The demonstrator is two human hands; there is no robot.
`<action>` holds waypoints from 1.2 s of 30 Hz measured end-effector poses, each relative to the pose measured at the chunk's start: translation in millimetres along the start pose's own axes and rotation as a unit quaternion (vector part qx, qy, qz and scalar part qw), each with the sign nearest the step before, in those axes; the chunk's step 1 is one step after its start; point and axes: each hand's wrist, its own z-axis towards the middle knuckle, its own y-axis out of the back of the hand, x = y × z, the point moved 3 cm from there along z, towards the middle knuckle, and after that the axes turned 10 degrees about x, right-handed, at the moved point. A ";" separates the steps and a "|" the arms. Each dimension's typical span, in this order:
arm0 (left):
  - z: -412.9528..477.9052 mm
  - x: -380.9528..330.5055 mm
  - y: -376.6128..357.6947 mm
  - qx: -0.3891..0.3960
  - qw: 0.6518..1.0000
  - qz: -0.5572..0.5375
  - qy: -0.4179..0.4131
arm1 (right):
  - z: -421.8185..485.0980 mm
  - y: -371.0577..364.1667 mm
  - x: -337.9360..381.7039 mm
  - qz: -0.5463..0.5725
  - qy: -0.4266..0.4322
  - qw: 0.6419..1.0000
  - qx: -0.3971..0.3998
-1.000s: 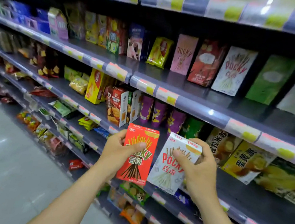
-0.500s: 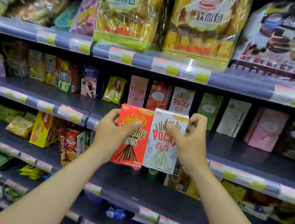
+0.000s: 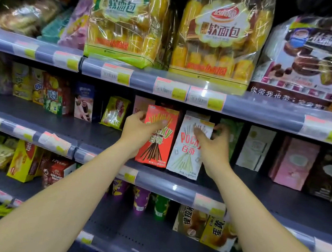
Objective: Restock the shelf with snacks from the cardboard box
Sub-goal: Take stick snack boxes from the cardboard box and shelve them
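My left hand (image 3: 139, 131) grips a red Pocky box (image 3: 156, 145) by its upper left side, thumb across the front. My right hand (image 3: 212, 146) holds a white Pocky box (image 3: 184, 157) by its upper right edge. Both boxes stand upright, side by side, over the front part of the grey middle shelf (image 3: 101, 136). Behind them more Pocky boxes stand at the back of the shelf, mostly hidden; a pink one (image 3: 140, 106) shows to the left. The cardboard box is out of view.
Bread bags (image 3: 125, 20) fill the shelf above. To the right stand a green box (image 3: 230, 138), a white box (image 3: 256, 149) and a pink box (image 3: 294, 162). A yellow-green packet (image 3: 115, 112) is to the left. Lower shelves hold cups and packets (image 3: 207, 227).
Both hands have carried the two Pocky boxes up and forward from in front of the lower shelves to the middle shelf. My view has risen and come closer.
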 end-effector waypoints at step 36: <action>87.8 59.7 9.6 0.014 0.969 0.243 -0.029 | 66.4 -0.1 -37.9 -0.388 0.138 0.911 0.024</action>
